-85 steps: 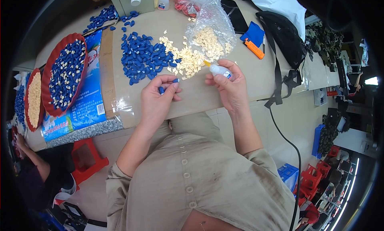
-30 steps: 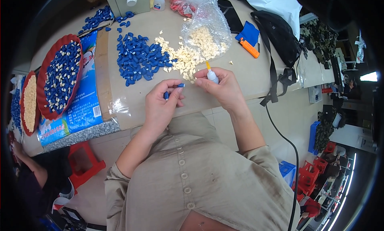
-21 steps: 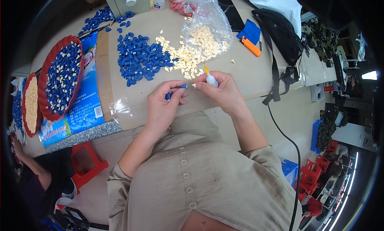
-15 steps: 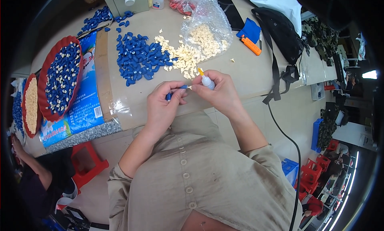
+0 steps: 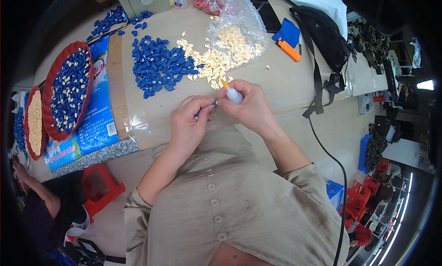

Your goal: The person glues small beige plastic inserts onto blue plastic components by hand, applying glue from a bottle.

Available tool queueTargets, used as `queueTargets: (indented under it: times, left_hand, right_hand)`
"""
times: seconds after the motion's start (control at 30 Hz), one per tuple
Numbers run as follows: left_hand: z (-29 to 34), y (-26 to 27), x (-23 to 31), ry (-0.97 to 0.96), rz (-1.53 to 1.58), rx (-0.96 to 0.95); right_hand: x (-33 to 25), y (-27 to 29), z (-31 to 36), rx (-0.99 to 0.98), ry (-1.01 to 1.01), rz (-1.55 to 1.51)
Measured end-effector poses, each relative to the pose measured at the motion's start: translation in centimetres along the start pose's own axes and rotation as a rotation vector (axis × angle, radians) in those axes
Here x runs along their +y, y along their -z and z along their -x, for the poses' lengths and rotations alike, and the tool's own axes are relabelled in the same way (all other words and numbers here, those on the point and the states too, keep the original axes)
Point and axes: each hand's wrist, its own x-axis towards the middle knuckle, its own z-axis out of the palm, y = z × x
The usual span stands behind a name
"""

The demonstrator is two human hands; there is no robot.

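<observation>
My left hand [image 5: 188, 121] is closed around small blue curved pieces; the end of one blue piece [image 5: 215, 102] pokes out between thumb and forefinger. My right hand [image 5: 251, 108] grips a small white squeeze bottle [image 5: 234, 96] with a yellow nozzle, which points up and away from me. Its thumb and fingertip meet the end of the blue piece, and whatever they pinch there is hidden. Just beyond my hands lies a heap of blue pieces [image 5: 154, 67]. Small cream-coloured bits [image 5: 214, 63] spread beside it, some inside a clear plastic bag [image 5: 246, 22].
To the left stand a red scalloped tray [image 5: 51, 86] of blue and cream pieces and another red tray [image 5: 44, 141] of cream bits. An orange cutter [image 5: 288, 50], a blue cloth and a black bag [image 5: 322, 33] lie at right. Another person's arm [image 5: 39, 190] shows far left.
My right fingertips have closed in on the end of the blue piece. The cream bit that showed between my hands is now covered. The bottle has shifted slightly left.
</observation>
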Motion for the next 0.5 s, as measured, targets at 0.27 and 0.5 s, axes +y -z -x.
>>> queueTargets:
  times: [0.27, 0.5]
  left_hand:
    - [-0.1, -0.2, -0.3, 0.057, 0.168, 0.139]
    - [-0.1, 0.1, 0.1, 0.062, 0.053, 0.023]
  right_hand:
    - [1.1, -0.1, 0.0, 0.026, -0.020, 0.066]
    - [1.7, 0.5, 0.0, -0.073, -0.058, -0.029]
